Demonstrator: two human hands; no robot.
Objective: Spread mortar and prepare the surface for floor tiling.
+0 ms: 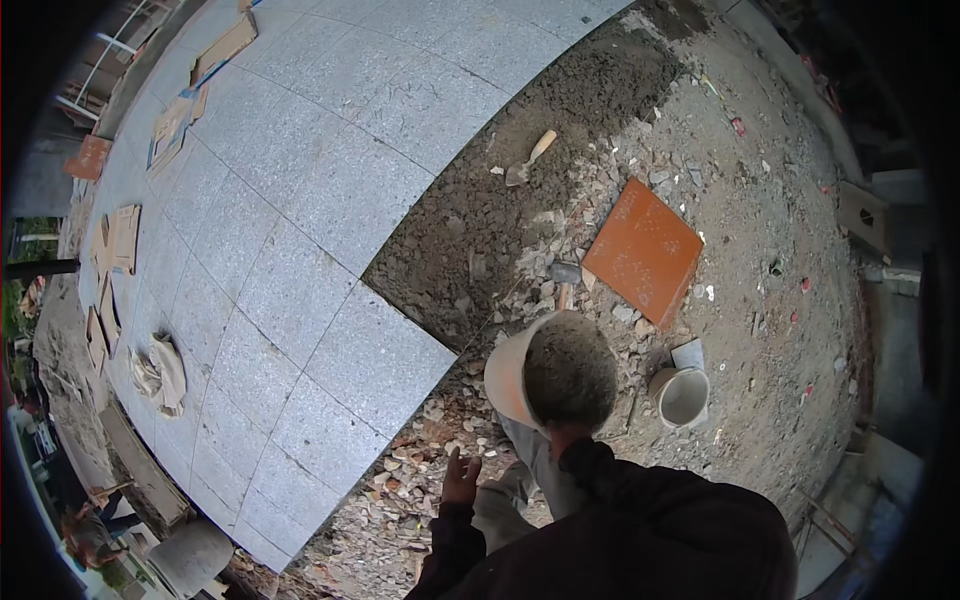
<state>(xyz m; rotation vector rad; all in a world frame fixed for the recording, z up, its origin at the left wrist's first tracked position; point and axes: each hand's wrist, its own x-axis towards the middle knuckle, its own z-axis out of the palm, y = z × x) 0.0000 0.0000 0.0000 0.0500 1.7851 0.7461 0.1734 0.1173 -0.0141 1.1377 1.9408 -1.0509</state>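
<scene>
My right hand point(570, 437) grips the near rim of a large pale bucket point(508, 372), which is tilted and has grey, mortar-like material inside. My left hand point(461, 478) is raised over the rubble beside my leg, its fingers apart and nothing in them. Just beyond the bucket lies a hammer point(566, 273), its handle partly hidden by the bucket's rim. A trowel point(530, 160) with a wooden handle rests on the dark mortar bed point(450, 225) farther off. Right of the hammer, a square orange tile point(645, 250) lies on the broken stones.
Grey speckled paving slabs point(300, 230) cover the left side, their stepped edge meeting the mortar bed. A smaller bucket point(682, 395) stands at right. Flattened cardboard point(125, 240) and a pale sack point(160, 375) lie on the slabs. Another person point(95, 535) is at far lower left.
</scene>
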